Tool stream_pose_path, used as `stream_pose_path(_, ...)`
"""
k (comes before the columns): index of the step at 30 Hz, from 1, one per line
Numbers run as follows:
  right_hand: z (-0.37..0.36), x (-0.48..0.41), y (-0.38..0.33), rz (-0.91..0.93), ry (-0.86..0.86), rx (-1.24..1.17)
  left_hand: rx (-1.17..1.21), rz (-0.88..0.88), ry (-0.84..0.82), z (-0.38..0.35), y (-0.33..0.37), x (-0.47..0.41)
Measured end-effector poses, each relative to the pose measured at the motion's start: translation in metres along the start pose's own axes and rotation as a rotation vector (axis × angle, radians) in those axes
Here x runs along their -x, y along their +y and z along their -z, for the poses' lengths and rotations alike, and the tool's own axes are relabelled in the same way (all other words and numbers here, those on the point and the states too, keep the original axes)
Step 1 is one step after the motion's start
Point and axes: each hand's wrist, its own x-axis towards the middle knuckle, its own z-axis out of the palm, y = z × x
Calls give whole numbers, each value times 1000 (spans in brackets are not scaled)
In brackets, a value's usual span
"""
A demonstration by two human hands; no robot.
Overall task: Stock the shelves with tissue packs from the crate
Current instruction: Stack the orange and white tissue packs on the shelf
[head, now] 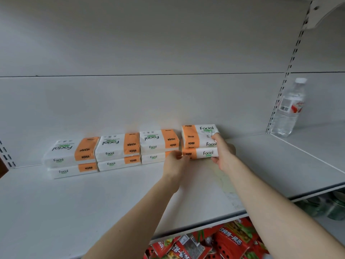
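While L hand (174, 161) pinched its left end & R hand (223, 154) clasped its right, 4th tissue stack (199, 146) sat on shelf (93, 202) just right of 3rd stack (158, 144). Risk: uneven push could've skewed top pack (201, 134).

Glossy plastic-wrapped tissue packs (200, 141), matt shelf (93, 202)

Backdrop: white back panel (149, 43) fills the upper frame, thin dark seam (149, 74) running across | Furniture: pale shelf (93, 202) spans the centre, slotted upright (291, 62) climbing at right to a white bracket (321, 14) | Right bay: clear water bottle (291, 109) standing upright | Bottom centre: red snack packets (224, 240) on the level below | Light: soft, even
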Motion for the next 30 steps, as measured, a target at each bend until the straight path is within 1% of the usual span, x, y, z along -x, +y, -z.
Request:
stream_pose_path(3, 10, 9, -1, -12, 7, -25, 114, 62, 53, -4, 3, 7)
stream_pose_path(7, 26, 17, -4, -13, -8, -42, 244, 94, 4, -10, 10, 12)
stream_pose_path(13, 34, 17, -8, -5, -23, -16, 259, 95, -72, -17, 13, 15)
stream_pose_path(19, 35, 12, -4, 25, -108, 9, 263, 138, -89, -16, 18, 4)
stream_pose_path(22, 34, 9, -1, 38, -123, 22, 256, 127, -79, -16, 20, -1)
stream_pose_path(26, 26, 4, -2, 37, -103, 7, 204, 57, -38, -17, 22, -6)
stream_pose_path(30, 16, 0, -4, 24, -74, 13, 129, 64, -68, -14, 21, -7)
